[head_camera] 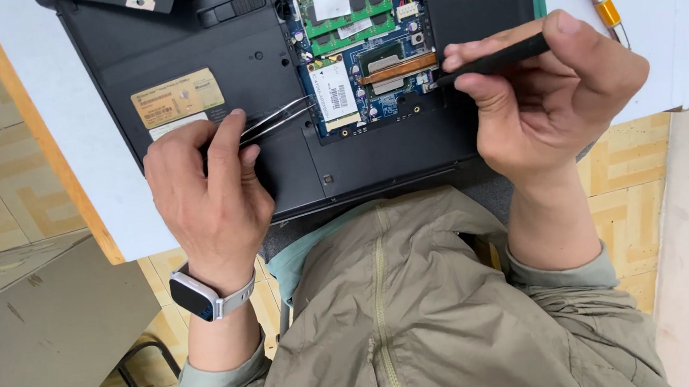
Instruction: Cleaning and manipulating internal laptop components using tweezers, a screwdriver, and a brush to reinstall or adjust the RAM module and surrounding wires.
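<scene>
A black laptop lies upside down on the white table, its bottom cover off so the blue circuit board shows. My left hand grips metal tweezers whose tips point at a small white-labelled card on the board. My right hand holds a thin black tool, its tip touching the board beside a copper strip. Green memory modules sit at the board's far end. A watch is on my left wrist.
A tan sticker sits on the laptop's base. A cable with a yellow band lies on the table at the right. The table's wooden edge runs down the left. A grey surface and tiled floor lie below.
</scene>
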